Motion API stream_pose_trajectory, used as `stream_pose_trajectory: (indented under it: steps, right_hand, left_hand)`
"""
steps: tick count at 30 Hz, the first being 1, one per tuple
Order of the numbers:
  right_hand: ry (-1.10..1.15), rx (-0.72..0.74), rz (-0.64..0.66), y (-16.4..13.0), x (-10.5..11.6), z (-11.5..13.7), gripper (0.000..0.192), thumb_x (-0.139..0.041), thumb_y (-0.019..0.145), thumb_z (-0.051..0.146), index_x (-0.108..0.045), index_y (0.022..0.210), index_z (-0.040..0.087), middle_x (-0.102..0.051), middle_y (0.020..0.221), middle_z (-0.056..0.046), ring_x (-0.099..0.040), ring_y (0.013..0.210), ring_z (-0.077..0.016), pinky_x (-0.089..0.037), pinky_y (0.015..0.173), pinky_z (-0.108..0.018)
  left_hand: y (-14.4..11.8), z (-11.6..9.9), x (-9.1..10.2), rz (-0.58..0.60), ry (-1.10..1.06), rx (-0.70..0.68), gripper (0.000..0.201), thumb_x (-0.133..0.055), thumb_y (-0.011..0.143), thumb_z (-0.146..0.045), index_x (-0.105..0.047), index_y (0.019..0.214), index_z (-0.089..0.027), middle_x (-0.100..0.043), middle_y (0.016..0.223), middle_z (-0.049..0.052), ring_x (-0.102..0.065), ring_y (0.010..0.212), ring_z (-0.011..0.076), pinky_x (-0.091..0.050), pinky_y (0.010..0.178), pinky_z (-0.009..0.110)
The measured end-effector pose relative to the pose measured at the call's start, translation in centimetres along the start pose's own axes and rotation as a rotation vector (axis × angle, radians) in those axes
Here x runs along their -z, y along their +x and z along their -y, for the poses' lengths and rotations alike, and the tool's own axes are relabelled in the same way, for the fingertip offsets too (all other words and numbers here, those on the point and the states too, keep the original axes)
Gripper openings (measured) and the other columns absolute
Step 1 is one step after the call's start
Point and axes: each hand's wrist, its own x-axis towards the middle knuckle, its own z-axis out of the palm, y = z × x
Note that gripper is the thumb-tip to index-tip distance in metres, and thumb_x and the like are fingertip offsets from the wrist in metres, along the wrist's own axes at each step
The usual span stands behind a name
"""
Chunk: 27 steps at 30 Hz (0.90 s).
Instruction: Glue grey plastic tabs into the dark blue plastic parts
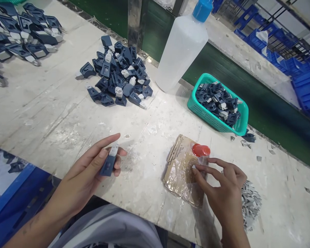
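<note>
Left hand [93, 168] grips a dark blue clip [109, 162] left of the taped cardboard pad [182, 172]; right hand [222, 186] pinches a tiny white piece [194, 167] on the pad, just below the red cap [200, 150].

The part [109, 162] in the left hand [88, 172] is navy with a pale grey tip. The basket [212, 119] is teal, the cap [200, 150] red, the counter [54, 113] scuffed white.

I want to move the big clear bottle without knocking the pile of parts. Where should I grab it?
Probably grip the bottle around its wide clear body, below the blue cap. It stands upright, with the pile of blue parts to its left and the green basket lower right, so come from the front, fingers wrapping its sides.
</note>
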Motion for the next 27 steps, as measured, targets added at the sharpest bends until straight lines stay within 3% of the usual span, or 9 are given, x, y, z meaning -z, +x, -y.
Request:
stream_pose_trajectory:
  steps: [6,10,14,18,23,27]
  right_hand:
    - [-0.015,-0.012,-0.014,0.3,0.1,-0.1,0.018,-0.06,0.08,0.038,-0.067,0.077,0.022,-0.06,0.097,-0.007,-0.044,0.096,-0.0233,-0.029,0.083,-0.042]
    - [-0.003,-0.007,0.001,0.3,-0.2,-0.3,0.017,-0.06,0.08,0.039,-0.067,0.076,0.023,-0.06,0.097,-0.007,-0.044,0.094,-0.0226,-0.029,0.082,-0.041]
    - [-0.012,-0.017,-0.006,0.4,0.0,-0.2,0.019,-0.059,0.08,0.04,-0.067,0.076,0.023,-0.06,0.097,-0.007,-0.044,0.095,-0.0235,-0.029,0.082,-0.041]
    - [-0.014,-0.02,-0.025,0.3,0.6,0.3,0.017,-0.06,0.079,0.039,-0.066,0.078,0.023,-0.059,0.096,-0.007,-0.045,0.095,-0.0234,-0.029,0.083,-0.042]
    - [-0.012,-0.023,-0.055,-0.4,0.9,1.1,0.016,-0.061,0.079,0.037,-0.065,0.079,0.022,-0.059,0.097,-0.007,-0.048,0.093,-0.0232,-0.029,0.086,-0.044]
    - [-0.005,-0.031,-0.067,-0.9,1.1,1.7,0.019,-0.06,0.08,0.04,-0.065,0.078,0.022,-0.059,0.095,-0.008,-0.05,0.087,-0.0227,-0.029,0.084,-0.044]
  left_hand:
    - [0.1,-0.4,-0.1,-0.059,-0.021,0.098,0.023,-0.054,0.085,-0.016,-0.066,0.103,-0.023,-0.069,0.08,-0.003,-0.059,0.06,0.0083,-0.05,0.057,0.013]
    - [0.3,-0.3,0.3,-0.024,-0.077,0.147,0.022,-0.059,0.081,-0.012,-0.068,0.1,-0.02,-0.069,0.076,-0.003,-0.064,0.068,0.0113,-0.054,0.065,0.015]
    - [0.6,0.3,1.1,0.037,-0.097,0.144,0.023,-0.075,0.068,-0.023,-0.069,0.091,-0.024,-0.072,0.08,-0.002,-0.065,0.084,0.0169,-0.055,0.081,0.024]
    - [0.2,0.9,1.0,0.06,-0.096,0.173,0.025,-0.079,0.063,-0.026,-0.07,0.086,-0.027,-0.071,0.082,-0.003,-0.065,0.091,0.0163,-0.052,0.08,0.019]
    - [-0.3,2.8,0.1,0.271,-0.156,0.273,0.017,-0.07,0.075,-0.024,-0.068,0.092,-0.025,-0.07,0.091,-0.001,-0.066,0.094,0.0187,-0.05,0.085,0.028]
    - [-0.3,4.5,-0.3,0.4,-0.101,0.225,0.018,-0.067,0.078,-0.027,-0.066,0.095,-0.024,-0.068,0.095,0.0,-0.062,0.102,0.0197,-0.044,0.091,0.03]
